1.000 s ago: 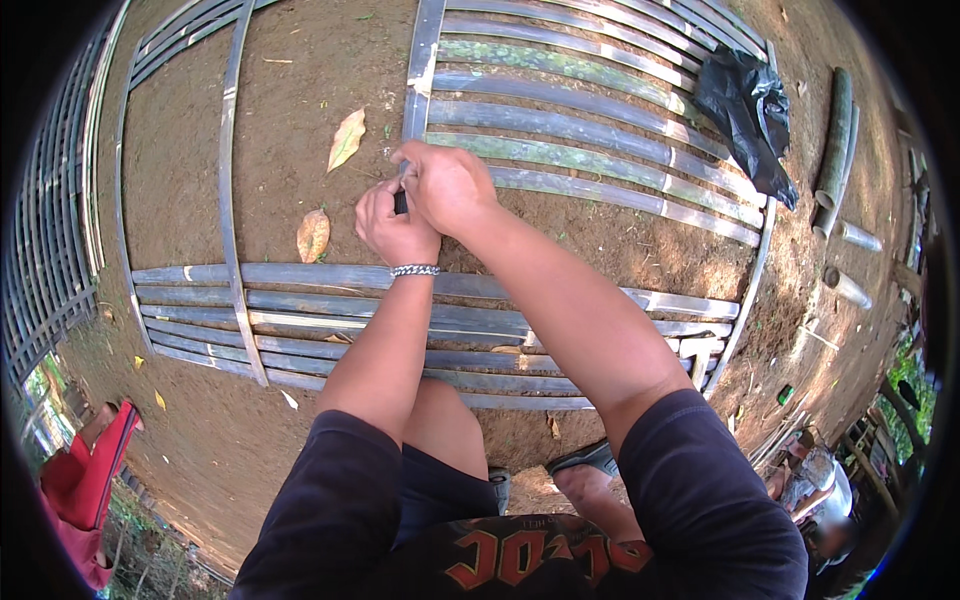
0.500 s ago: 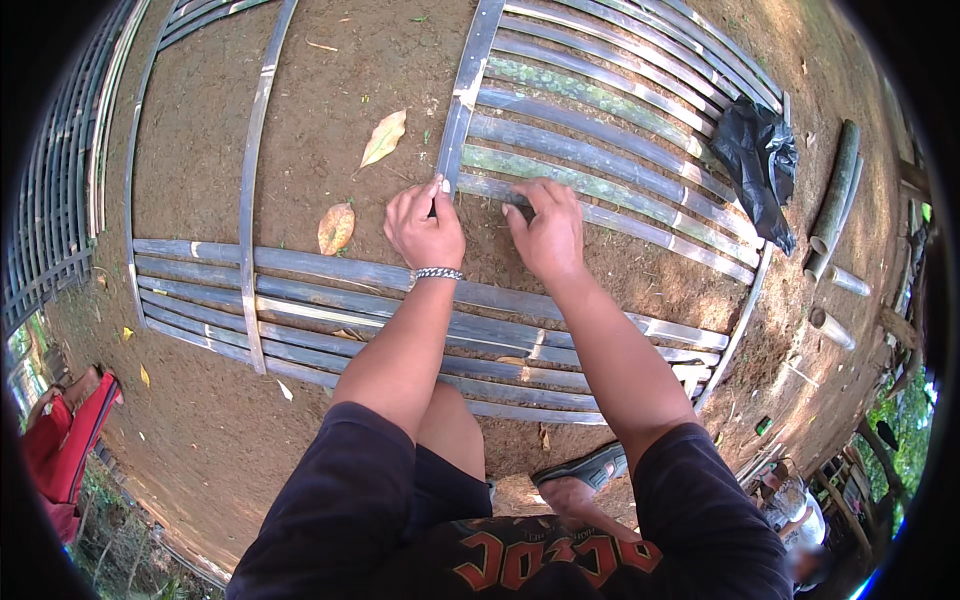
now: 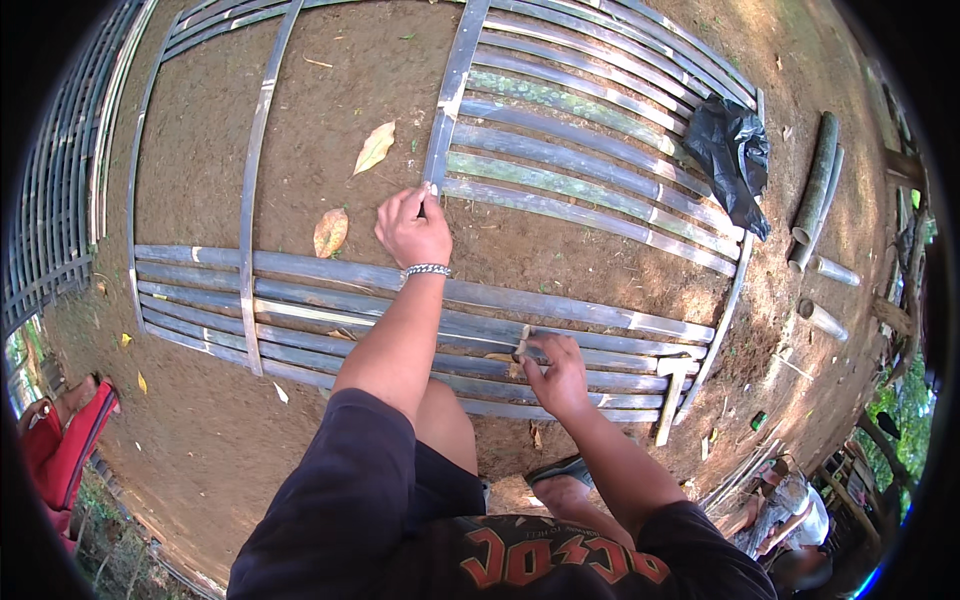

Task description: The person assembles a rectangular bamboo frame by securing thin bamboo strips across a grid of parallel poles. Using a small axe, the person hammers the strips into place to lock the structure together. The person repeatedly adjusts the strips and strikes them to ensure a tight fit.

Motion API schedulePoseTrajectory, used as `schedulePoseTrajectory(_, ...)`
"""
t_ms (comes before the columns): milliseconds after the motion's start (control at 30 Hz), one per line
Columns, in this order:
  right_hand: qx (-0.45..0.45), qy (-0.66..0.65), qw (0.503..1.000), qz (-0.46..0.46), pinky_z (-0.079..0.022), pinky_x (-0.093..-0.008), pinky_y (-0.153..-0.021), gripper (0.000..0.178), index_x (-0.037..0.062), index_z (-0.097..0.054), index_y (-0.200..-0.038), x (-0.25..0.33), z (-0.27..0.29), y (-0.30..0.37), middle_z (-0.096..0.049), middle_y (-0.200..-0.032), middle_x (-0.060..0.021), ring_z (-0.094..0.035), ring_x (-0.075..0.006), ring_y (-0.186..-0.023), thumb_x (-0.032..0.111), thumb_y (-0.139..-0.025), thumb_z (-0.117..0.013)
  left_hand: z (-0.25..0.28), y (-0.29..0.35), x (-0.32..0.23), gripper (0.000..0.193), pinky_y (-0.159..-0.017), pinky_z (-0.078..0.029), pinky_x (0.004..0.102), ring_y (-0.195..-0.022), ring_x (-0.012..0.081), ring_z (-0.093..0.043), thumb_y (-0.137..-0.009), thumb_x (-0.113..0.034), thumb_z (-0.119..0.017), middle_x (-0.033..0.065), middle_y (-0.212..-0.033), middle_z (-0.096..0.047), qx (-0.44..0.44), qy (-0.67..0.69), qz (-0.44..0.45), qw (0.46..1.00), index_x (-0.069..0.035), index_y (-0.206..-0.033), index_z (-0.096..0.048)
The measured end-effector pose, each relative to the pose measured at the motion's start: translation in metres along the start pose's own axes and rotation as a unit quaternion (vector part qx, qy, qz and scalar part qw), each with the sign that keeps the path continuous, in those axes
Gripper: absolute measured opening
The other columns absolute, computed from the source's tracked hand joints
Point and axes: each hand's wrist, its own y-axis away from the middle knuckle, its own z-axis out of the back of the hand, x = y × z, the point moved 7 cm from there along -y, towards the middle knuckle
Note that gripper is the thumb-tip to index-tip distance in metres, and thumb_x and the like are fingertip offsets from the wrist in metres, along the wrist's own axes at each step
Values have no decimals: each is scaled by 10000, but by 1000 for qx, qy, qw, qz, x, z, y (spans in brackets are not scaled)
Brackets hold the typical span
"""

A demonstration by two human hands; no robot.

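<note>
- Bamboo: the dark upright slat (image 3: 455, 100) extends toward 12 o'clock from my left hand (image 3: 413, 225); its thumb and fingers appear pinched on the lower end.
- Caution: a loose pinch could let that end twist, and a split edge could cut my fingertips.
- My right hand (image 3: 557, 375) sits between 4 and 5 o'clock over the lower slat panel (image 3: 590, 309), fingers curled; I cannot tell whether they grip anything. Gaps there could trap fingertips.
- Hammer (image 3: 671, 400) lies at 4 o'clock across the panel; a careless forearm could knock it.
- Clearance: bare soil (image 3: 340, 90) at 11 o'clock; a narrower strip at 3, bounded by crosswise slats (image 3: 560, 207) and panel.
</note>
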Motion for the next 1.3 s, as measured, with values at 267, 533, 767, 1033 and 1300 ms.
schedulePoseTrajectory(267,50,39,993,-96,-511,-473,-895,273,72,-712,-1063,-29,29,80,-702,-1036,-167,-635,-399,-987,129,-813,-807,3,2,7,99,-951,-474,450,-1017,264,-672,-830,-167,-774,24,-956,-760,-39,28,-1,999,-133,-923,-784)
schedulePoseTrajectory(533,70,17,991,-109,-518,-481,-911,304,84,-711,-1092,-23,22,131,-704,-1049,-173,-639,-405,-1029,191,-825,-809,2,-4,-3,100,-956,-468,444,-1037,262,-659,-880,-206,-746,18,-1000,-748,3,20,-21,1000,-153,-953,-789)
schedulePoseTrajectory(767,71,20,989,-131,-530,-457,-907,308,66,-724,-1092,-38,24,150,-718,-1039,-169,-661,-379,-1012,187,-822,-811,-3,-9,-4,100,-960,-461,447,-1018,272,-653,-888,-195,-730,33,-1035,-722,8,12,-43,999,-142,-956,-781)
schedulePoseTrajectory(1033,4,-29,973,-231,-545,-427,-848,284,52,-737,-1072,-84,27,127,-719,-998,-156,-681,-321,-920,176,-831,-820,-6,-7,-2,114,-984,-456,458,-1090,268,-662,-870,-179,-730,29,-1127,-756,-4,28,-28,999,-133,-966,-770)
schedulePoseTrajectory(1300,-38,26,991,-127,-539,-445,-855,272,27,-715,-1078,-47,34,7,-708,-987,-169,-675,-355,-922,133,-840,-794,1,-7,-6,92,-1007,-431,454,-1109,237,-658,-864,-176,-734,-13,-1116,-774,4,13,-12,1000,-130,-941,-757)
